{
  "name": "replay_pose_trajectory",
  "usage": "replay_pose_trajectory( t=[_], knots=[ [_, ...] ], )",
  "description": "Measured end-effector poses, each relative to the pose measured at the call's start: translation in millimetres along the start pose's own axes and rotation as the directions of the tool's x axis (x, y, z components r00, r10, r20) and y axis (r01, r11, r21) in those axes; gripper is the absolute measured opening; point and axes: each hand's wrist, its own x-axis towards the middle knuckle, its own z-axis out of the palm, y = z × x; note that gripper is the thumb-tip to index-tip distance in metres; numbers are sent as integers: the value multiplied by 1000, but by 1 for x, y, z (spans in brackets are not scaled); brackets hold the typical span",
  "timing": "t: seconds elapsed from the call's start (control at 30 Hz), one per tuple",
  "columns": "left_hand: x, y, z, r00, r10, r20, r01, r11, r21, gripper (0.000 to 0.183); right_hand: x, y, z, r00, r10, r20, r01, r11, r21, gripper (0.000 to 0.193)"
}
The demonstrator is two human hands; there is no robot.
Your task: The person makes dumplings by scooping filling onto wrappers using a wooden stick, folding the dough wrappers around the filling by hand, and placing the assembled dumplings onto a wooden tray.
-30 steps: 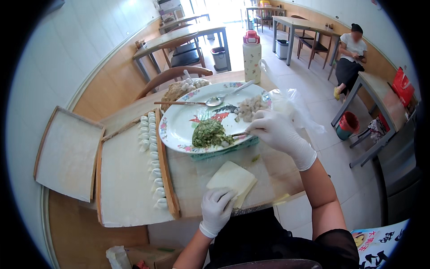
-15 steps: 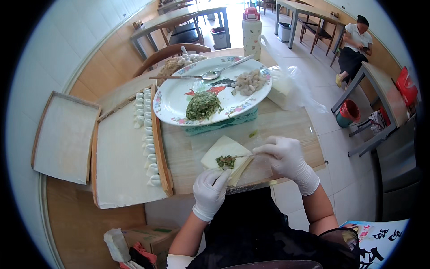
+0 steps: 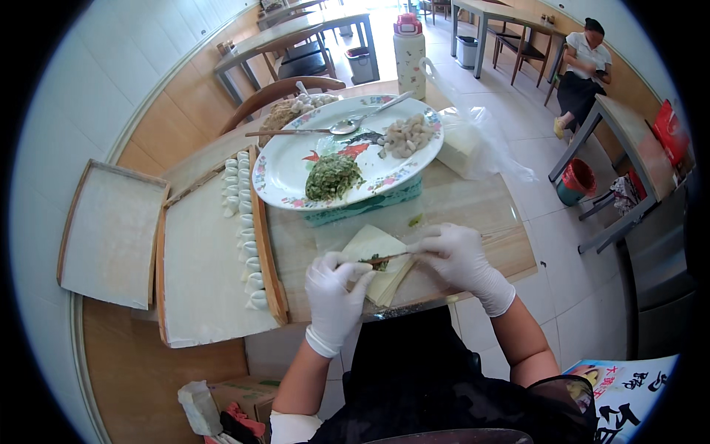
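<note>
My left hand [image 3: 334,291], in a white glove, pinches the left edge of a square dough wrapper [image 3: 375,239] on top of a stack near the table's front edge. My gloved right hand [image 3: 457,259] grips a thin brown stick [image 3: 393,257], its tip at the chopped green filling [image 3: 380,265] on the wrapper. The left fingers partly cover the filling. Beyond, a flowered oval plate [image 3: 272,172] bears a green filling mound [image 3: 333,177], peeled shrimp [image 3: 407,137], a metal spoon [image 3: 346,126] and another long handle. Folded dumplings [image 3: 251,264] line the right side of a wooden-edged tray [image 3: 207,281].
The plate rests on a green box [image 3: 370,209]. Behind it are a bottle [image 3: 410,63] and a plastic bag [image 3: 484,148] with a pale block. A second tray [image 3: 115,233] lies far left. A seated person [image 3: 588,66] is at the far right.
My left hand has moved up and left, from the wrapper's near edge to its left edge, now covering part of the filling. The right hand with the stick has shifted slightly left.
</note>
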Motion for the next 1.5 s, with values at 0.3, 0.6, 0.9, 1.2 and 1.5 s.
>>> replay_pose_trajectory(
  t=[0.3, 0.6, 0.9, 1.2, 1.5],
  knots=[
    [36, -34, 11, 963, -66, 260, 75, 997, -24, 13, 1, -6, 8, 992, 91, 83, -89, 996, -26, 11],
    [6, -22, 10, 997, 69, -30, -68, 997, 30, 20, -6, -5, 11, 994, 101, 34, -100, 994, -34, 10],
    [11, -15, -2, 904, 397, 156, -422, 779, 464, 14, -9, 0, 13, 1000, 12, -13, -13, 1000, -26, 8],
    [36, -37, -2, 863, -96, 496, 121, 992, -19, 18, -3, -5, 11, 998, -62, 26, 62, 998, 15, 14],
    [-21, 9, -18, 612, -462, 642, 703, -55, -709, 44, 0, -33, 12, 999, -45, 8, 46, 996, -83, 31]
  ],
)
